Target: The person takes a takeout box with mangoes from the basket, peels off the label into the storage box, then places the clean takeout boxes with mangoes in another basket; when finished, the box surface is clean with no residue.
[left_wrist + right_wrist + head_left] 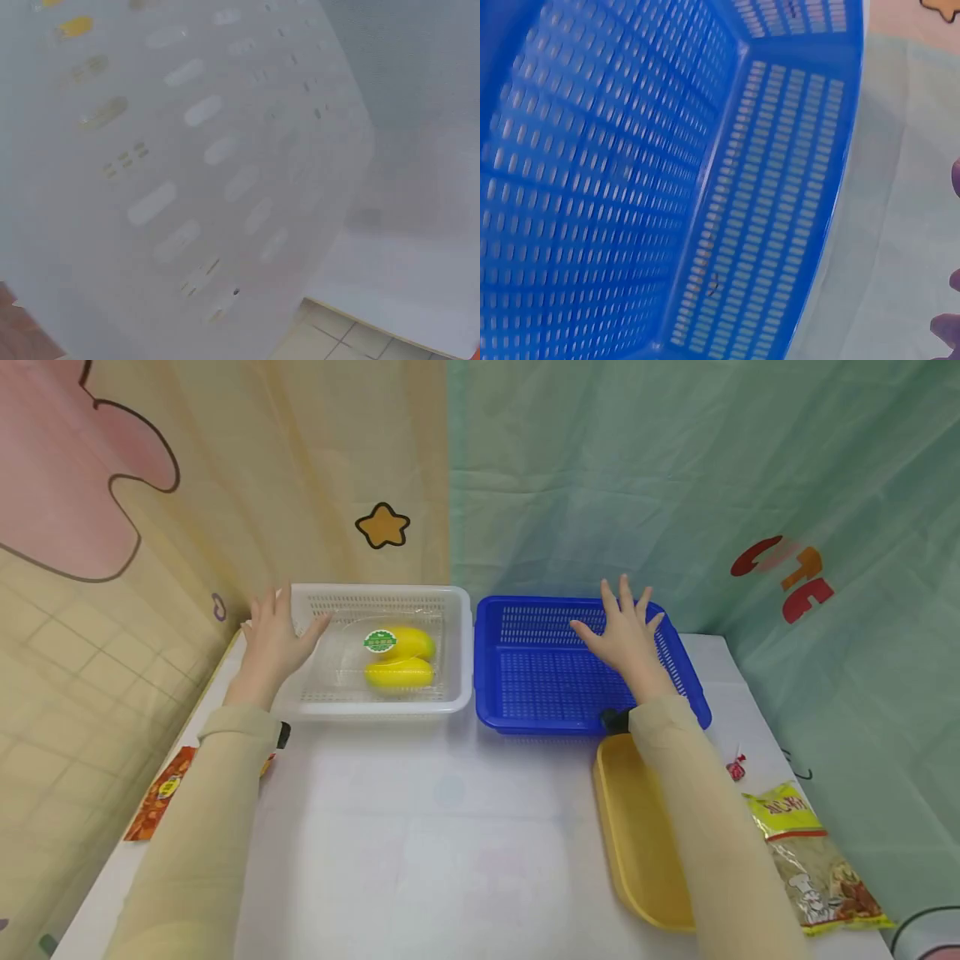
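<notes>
My left hand (273, 639) spreads its fingers over the left end of a white plastic basket (375, 707). In that basket lies a clear plastic pack with two yellow, mango-like fruits (400, 673) and a round green label (380, 641). The left wrist view is filled by the basket's slotted white wall (202, 150). Above the right part of a blue mesh basket (525, 724), my right hand (624, 637) holds nothing, fingers fanned out. The right wrist view looks into the blue basket (799, 52), with a few fingertips (949, 328) at its right edge.
A yellow tray (637, 835) lies partly under the right sleeve. Farther right are a small red item (737, 768) and a yellow-topped food bag (821, 868). A red-orange packet (161, 802) is half behind the left sleeve. Printed curtains (570, 468) hang behind the baskets.
</notes>
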The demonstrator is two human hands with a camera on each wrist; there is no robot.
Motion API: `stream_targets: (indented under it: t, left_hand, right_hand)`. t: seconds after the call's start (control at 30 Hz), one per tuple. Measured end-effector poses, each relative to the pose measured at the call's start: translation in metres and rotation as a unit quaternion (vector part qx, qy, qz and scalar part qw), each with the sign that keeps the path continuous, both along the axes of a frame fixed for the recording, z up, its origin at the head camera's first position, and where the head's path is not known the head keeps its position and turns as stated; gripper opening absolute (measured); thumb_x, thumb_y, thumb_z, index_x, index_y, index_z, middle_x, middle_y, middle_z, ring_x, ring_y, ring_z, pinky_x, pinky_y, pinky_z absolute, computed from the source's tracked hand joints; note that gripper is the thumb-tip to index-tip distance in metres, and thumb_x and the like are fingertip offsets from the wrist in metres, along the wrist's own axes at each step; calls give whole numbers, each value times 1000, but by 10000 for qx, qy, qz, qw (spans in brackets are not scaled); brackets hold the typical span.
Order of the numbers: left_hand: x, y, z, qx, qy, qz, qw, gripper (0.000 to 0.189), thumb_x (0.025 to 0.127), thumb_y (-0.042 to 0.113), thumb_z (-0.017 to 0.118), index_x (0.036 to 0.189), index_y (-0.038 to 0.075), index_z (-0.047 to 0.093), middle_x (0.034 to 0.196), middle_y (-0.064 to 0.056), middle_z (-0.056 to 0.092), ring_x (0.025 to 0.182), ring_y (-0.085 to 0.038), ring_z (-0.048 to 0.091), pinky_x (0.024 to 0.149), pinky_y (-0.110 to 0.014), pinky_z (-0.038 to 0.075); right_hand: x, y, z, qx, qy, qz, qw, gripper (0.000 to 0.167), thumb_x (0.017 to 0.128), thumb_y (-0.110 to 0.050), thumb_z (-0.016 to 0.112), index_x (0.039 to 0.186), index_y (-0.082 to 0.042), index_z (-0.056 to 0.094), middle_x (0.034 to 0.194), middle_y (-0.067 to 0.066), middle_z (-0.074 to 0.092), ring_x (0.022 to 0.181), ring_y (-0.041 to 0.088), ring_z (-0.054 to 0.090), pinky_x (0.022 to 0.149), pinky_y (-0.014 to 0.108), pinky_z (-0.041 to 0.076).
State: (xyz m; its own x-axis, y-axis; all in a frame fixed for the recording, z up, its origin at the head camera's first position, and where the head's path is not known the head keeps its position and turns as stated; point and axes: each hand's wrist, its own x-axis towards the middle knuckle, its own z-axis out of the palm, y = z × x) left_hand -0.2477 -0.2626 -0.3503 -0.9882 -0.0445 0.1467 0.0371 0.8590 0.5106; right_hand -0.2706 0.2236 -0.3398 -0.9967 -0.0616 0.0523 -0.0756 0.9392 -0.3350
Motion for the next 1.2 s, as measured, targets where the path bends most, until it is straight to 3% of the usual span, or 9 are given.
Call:
stream_targets:
  t: [0.13, 0.33, 0.7, 0.97, 1.1, 1.2]
  left_hand:
    - [3, -6, -8, 220, -123, 29, 9997, 91, 99, 56, 43, 156, -3, 4, 158, -36, 1, 145, -56, -9, 111, -74, -1]
    - [6, -14, -12, 316, -249, 141, 9991, 87, 100, 55, 41, 154, -6, 10, 157, -37, 9, 144, -56, 9, 115, -67, 14]
    - [15, -54, -14, 340, 10, 547, 9979, 74, 101, 42, 43, 150, -10, 25, 154, -36, 25, 142, -54, 20, 117, -62, 15]
    - [27, -71, -17, 453, -368, 479, 9972, 72, 103, 41, 40, 152, -9, 20, 154, -37, 23, 142, -56, 18, 115, -65, 15]
    - [34, -74, -22, 725, -842, 449, 9928, 72, 103, 43, 39, 155, 0, 17, 156, -34, 22, 138, -56, 28, 110, -67, 27]
    - [38, -74, -28, 790, -983, 436, 9911, 68, 103, 41, 39, 156, 3, 20, 153, -35, 29, 132, -56, 38, 104, -66, 35]
  right_hand:
    - [2, -13, -3, -83, -53, 140, 9999, 90, 96, -59, 49, 160, -15, 3, 165, 16, -13, 144, 50, -23, 108, 77, -5]
    - [7, -50, -1, -396, -224, 546, 9975, 89, 95, -60, 51, 160, -17, 7, 166, 14, -8, 146, 48, -19, 109, 76, -4]
    - [9, -133, -6, -667, -516, 1149, 9898, 88, 93, -62, 53, 160, -23, 12, 167, 8, -3, 149, 46, -10, 113, 71, 0]
    - [10, -173, -12, -1323, -671, 1497, 9776, 83, 95, -53, 55, 159, -18, 17, 167, 10, 3, 150, 46, -3, 116, 68, 8]
    - [12, -192, -21, -1820, -805, 1564, 9674, 83, 95, -53, 57, 158, -15, 20, 167, 10, 9, 152, 37, 11, 120, 56, 18]
    - [13, -203, -28, -2062, -821, 1538, 9629, 80, 95, -49, 58, 157, -13, 23, 166, 11, 15, 152, 31, 19, 121, 49, 21]
